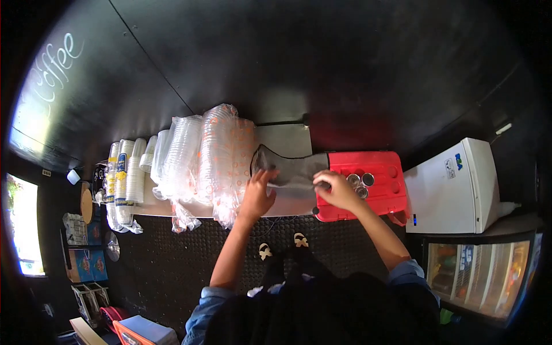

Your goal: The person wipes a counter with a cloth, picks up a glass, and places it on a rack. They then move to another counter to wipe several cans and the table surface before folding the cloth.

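The long, clear plastic-bagged stacks of cups (184, 152) could slip off the worktop (146, 208) if nudged, since loose wrapping overhangs its front edge. The dark grey mesh piece (296, 169), lying between them and the red plastic box (376, 210), could drag over the lid and tip the small round metal-rimmed containers (361, 191). The left hand (259, 198) has loosely spread fingers at the mesh; the right hand (339, 192) is half curled at its other end; whether either pinches it, I cannot tell. The boxy white appliance (448, 192) limits room rightward, above a glass-fronted fridge (477, 276).
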The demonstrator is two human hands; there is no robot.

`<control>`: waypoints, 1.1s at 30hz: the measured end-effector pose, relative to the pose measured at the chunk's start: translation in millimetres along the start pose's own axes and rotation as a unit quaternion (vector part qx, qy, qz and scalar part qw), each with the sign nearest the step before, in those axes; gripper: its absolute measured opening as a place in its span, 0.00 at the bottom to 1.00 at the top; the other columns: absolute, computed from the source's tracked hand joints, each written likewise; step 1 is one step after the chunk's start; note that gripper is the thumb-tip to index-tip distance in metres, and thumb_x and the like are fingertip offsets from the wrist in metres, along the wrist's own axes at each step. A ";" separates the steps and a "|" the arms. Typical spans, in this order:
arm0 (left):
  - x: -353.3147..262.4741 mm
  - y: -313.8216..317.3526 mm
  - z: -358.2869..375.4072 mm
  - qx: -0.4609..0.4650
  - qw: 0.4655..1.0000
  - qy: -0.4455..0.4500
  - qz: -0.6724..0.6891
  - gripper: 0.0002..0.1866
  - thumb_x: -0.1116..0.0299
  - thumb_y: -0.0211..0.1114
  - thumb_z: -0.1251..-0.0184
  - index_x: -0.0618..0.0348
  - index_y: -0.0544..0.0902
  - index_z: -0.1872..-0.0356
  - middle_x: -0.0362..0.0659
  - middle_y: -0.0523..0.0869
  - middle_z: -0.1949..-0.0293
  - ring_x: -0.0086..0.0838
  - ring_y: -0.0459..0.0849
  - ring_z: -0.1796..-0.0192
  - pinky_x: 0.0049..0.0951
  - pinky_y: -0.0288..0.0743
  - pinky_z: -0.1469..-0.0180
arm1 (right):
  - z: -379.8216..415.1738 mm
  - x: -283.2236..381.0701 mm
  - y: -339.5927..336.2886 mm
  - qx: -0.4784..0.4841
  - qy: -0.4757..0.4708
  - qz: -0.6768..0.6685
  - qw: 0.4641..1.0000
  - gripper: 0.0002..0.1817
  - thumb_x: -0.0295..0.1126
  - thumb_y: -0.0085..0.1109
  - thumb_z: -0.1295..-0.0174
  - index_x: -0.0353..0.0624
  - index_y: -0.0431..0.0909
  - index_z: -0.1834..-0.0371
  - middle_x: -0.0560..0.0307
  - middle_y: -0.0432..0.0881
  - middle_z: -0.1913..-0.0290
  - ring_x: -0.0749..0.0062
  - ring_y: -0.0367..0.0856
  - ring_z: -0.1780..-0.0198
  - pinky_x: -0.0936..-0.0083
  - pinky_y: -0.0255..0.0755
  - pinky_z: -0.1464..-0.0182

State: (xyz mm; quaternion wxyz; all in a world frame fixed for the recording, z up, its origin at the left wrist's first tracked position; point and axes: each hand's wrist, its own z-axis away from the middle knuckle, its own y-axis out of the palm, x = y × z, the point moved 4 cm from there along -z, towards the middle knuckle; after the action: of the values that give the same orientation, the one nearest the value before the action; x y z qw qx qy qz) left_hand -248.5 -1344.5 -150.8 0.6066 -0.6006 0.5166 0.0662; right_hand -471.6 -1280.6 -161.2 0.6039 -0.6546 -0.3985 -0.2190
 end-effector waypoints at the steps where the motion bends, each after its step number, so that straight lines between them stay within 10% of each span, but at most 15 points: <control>1: 17.6 17.6 9.1 0.009 0.999 -0.029 -0.037 0.24 0.80 0.60 0.52 0.57 0.75 0.49 0.47 0.78 0.57 0.45 0.76 0.52 0.43 0.69 0.46 | -1.0 -15.1 12.9 0.017 -0.003 0.022 1.000 0.13 0.30 0.59 0.45 0.41 0.76 0.56 0.50 0.78 0.49 0.56 0.77 0.47 0.64 0.70 0.45; 9: 81.8 88.9 23.5 -0.040 0.988 -0.108 -0.100 0.31 0.73 0.63 0.45 0.61 0.64 0.38 0.54 0.69 0.42 0.49 0.66 0.38 0.43 0.63 0.38 | -75.3 -79.4 124.0 0.174 -0.164 0.227 0.944 0.34 0.51 0.50 0.36 0.56 0.56 0.28 0.55 0.46 0.24 0.54 0.44 0.25 0.45 0.38 0.28; 20: 110.7 101.5 20.9 -0.130 0.978 -0.109 -0.119 0.28 0.72 0.59 0.39 0.64 0.64 0.37 0.57 0.67 0.38 0.53 0.62 0.33 0.49 0.55 0.33 | -148.8 -134.3 121.3 -0.048 0.005 0.370 0.928 0.31 0.52 0.42 0.33 0.52 0.57 0.29 0.52 0.52 0.26 0.54 0.45 0.25 0.45 0.38 0.28; 25: 114.0 98.9 27.3 -0.169 0.978 -0.118 -0.041 0.26 0.72 0.57 0.37 0.65 0.64 0.37 0.58 0.67 0.38 0.54 0.63 0.34 0.47 0.57 0.33 | -84.2 -114.4 112.3 0.195 -0.209 0.231 0.930 0.33 0.52 0.47 0.36 0.53 0.57 0.29 0.52 0.53 0.26 0.51 0.47 0.25 0.45 0.39 0.28; 31: 108.8 98.6 25.4 -0.162 0.979 -0.110 -0.050 0.28 0.71 0.59 0.39 0.65 0.63 0.37 0.58 0.68 0.40 0.53 0.62 0.34 0.47 0.57 0.32 | -151.4 -164.8 100.9 -0.105 0.051 0.355 0.927 0.36 0.52 0.47 0.37 0.43 0.57 0.30 0.44 0.53 0.27 0.48 0.50 0.27 0.42 0.42 0.31; 33: 109.8 100.0 25.5 -0.161 0.980 -0.112 -0.047 0.28 0.71 0.59 0.39 0.65 0.63 0.37 0.59 0.67 0.40 0.53 0.63 0.34 0.47 0.57 0.33 | -140.0 -145.2 119.2 -0.070 0.031 0.390 0.917 0.36 0.53 0.46 0.37 0.44 0.57 0.30 0.45 0.52 0.27 0.48 0.49 0.27 0.42 0.41 0.31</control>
State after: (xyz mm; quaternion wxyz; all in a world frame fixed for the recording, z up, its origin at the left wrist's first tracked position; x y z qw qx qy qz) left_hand -254.5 -1356.5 -300.9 0.5583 -0.7028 0.3995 0.1866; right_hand -435.9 -1447.4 -321.7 0.6059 -0.7917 -0.0762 -0.0132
